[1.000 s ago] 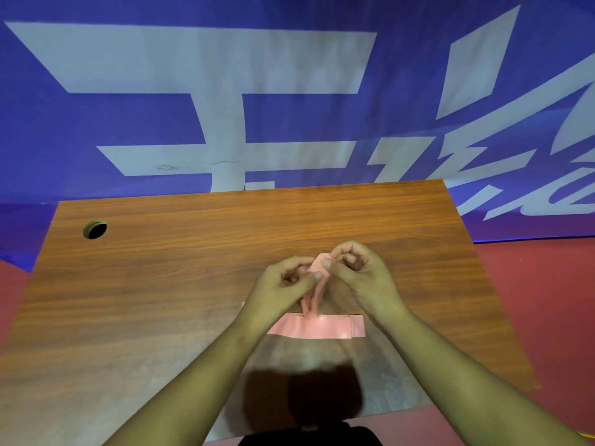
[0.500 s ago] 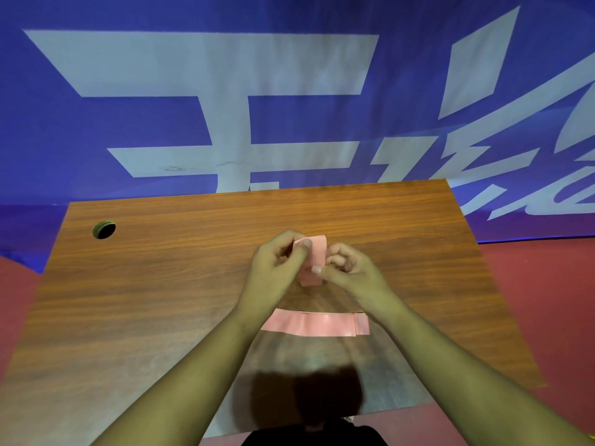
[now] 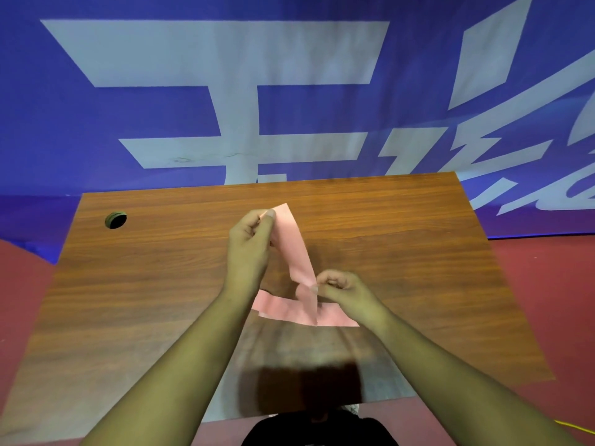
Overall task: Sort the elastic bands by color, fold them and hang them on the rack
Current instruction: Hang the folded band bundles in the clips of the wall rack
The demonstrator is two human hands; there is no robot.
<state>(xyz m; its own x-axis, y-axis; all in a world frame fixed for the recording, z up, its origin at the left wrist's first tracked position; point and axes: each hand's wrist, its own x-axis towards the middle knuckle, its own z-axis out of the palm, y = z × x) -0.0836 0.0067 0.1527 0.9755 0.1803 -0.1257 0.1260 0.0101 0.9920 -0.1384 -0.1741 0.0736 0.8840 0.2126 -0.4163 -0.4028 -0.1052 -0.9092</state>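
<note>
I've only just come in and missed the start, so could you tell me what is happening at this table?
A person holds a pink band over the wooden table. The left hand pinches its raised upper end, the right hand its lower end, so it slants between them. A second pink band lies flat on the table beneath.

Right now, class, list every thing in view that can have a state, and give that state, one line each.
held pink band, lifted, pulled straight between both grips.
second pink band, lying flat on the table.
left grip, pinching the held band's top end.
right grip, pinching it near the lower end.
cable hole, open.
</note>
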